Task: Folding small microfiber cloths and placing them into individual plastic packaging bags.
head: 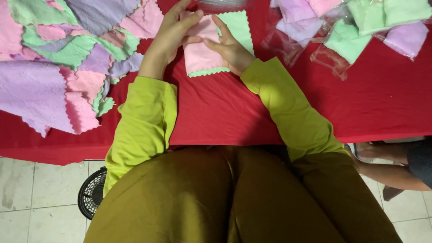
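Both hands are on a small stack of cloths near the far edge of the worktop [225, 112], which has a red cover over it. The left hand [168, 38] lies flat with fingers spread along the left side of the pink cloth [200, 54], pressing rather than gripping. The right hand [231, 49] rests on the cloth's right side, thumb and fingers lightly pinching at the fold; I honestly can't tell how much it has actually closed on the fabric. A green cloth [238, 29] sits underneath, its scalloped edge peeking out at the bottom and right.

Stuff that could go sideways, in my view: the two layers aren't lined up, so if either hand slides, the pink one probably skews further off the green. The cloth looks soft and slippery, so a light pinch could lose it.

The loose pile of cloths [67, 58] at the left edge sits just beside the left wrist, and an elbow nudge could drag pieces over. The bagged cloths [360, 27] at the far right corner are well apart.
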